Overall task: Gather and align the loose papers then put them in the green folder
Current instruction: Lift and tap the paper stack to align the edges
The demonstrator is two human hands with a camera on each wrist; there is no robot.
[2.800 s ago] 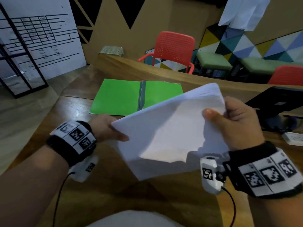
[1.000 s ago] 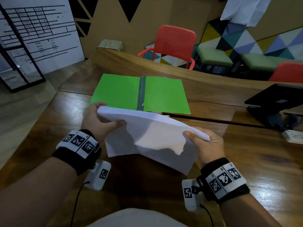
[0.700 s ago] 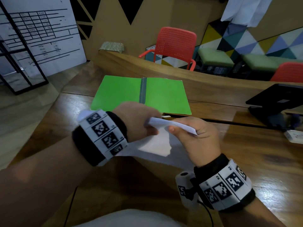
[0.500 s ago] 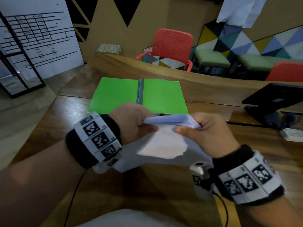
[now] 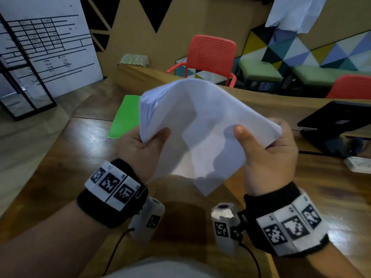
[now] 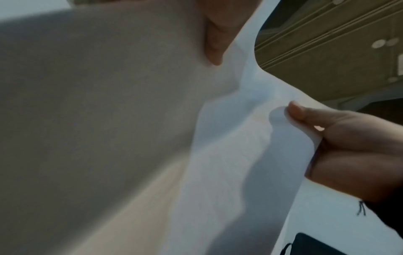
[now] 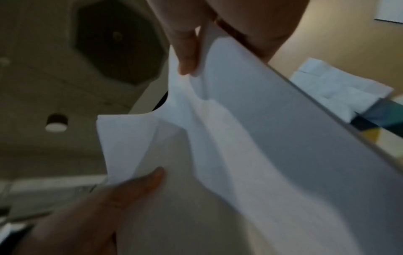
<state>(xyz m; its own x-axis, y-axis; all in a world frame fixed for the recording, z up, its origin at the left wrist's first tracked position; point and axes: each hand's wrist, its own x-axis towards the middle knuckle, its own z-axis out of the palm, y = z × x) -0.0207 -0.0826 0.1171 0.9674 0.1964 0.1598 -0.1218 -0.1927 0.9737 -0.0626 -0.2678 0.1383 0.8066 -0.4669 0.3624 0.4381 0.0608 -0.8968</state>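
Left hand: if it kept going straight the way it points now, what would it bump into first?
Probably the green folder, lying open on the table just beyond the left hand, which grips the paper stack. Depth is unclear, so that is a guess.

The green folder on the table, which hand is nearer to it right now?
Left. The left hand grips the paper stack just beside the green folder. The right hand grips the stack's opposite side, farther away.
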